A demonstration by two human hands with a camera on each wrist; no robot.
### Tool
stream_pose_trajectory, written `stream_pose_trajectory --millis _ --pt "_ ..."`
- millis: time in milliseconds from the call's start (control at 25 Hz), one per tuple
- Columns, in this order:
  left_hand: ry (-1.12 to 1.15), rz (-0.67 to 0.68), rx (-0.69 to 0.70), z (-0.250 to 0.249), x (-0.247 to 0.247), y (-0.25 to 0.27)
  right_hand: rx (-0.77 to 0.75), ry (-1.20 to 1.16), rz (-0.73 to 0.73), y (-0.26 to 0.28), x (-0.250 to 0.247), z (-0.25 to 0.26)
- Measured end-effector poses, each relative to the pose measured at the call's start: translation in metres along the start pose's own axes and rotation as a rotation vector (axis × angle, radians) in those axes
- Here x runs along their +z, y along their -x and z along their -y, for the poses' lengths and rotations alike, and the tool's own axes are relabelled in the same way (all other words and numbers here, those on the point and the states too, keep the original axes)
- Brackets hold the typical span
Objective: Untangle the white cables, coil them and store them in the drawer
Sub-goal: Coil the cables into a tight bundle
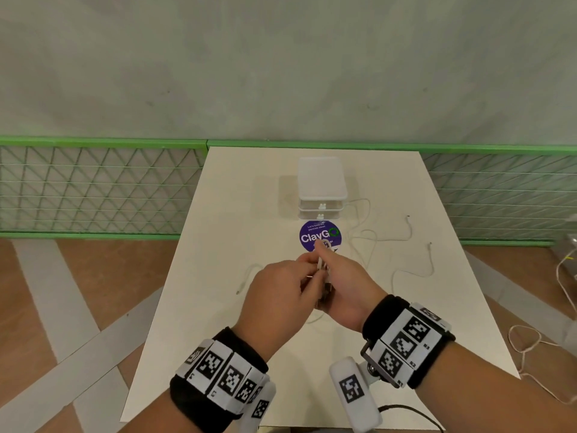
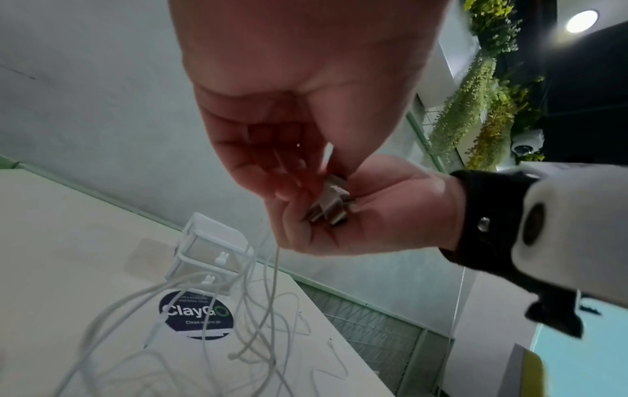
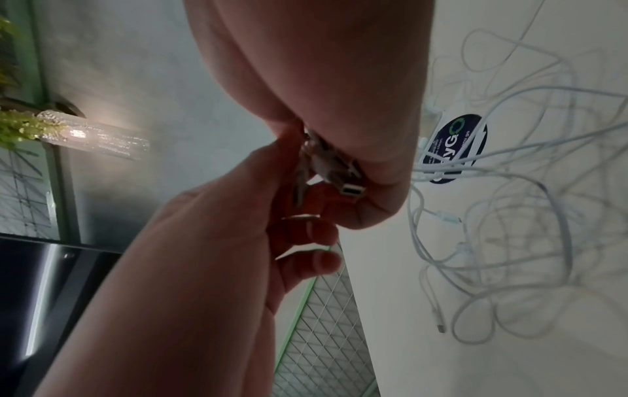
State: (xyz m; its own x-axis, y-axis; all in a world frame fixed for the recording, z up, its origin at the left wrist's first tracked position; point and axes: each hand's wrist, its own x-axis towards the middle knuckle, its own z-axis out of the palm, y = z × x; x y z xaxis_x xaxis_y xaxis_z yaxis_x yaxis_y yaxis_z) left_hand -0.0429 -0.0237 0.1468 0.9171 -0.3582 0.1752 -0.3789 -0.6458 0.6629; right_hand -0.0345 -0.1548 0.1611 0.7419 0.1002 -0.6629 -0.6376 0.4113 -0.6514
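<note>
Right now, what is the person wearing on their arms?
Each bare forearm has a wide black wristband covered with white tiles printed with black square codes. A small white camera box with its own code hangs under each wrist; a thin black cable trails from the right one. No sleeves show.

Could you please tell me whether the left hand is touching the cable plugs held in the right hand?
Touching. The left wrist view shows the left hand pinching the cable plugs that lie in the right hand.

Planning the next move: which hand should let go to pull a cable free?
Probably the left hand: the right hand clamps the bunched white cable plugs, and the left only pinches at them.
</note>
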Motion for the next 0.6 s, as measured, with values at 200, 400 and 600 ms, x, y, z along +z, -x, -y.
stream_pose_trajectory --millis 200,400,600 --pt "-0.215 0.009 0.221 0.012 -0.005 0.013 -0.013 -0.098 -0.116 -0.009 -0.012 0.021" --pt "-0.175 -0.036 0.279 0.012 -0.004 -0.006 0.029 -0.054 -0.037 -0.01 -0.004 0.019" --pt "0.301 0.051 0.071 0.005 -0.013 -0.011 0.114 0.149 0.133 -0.011 -0.013 0.031"
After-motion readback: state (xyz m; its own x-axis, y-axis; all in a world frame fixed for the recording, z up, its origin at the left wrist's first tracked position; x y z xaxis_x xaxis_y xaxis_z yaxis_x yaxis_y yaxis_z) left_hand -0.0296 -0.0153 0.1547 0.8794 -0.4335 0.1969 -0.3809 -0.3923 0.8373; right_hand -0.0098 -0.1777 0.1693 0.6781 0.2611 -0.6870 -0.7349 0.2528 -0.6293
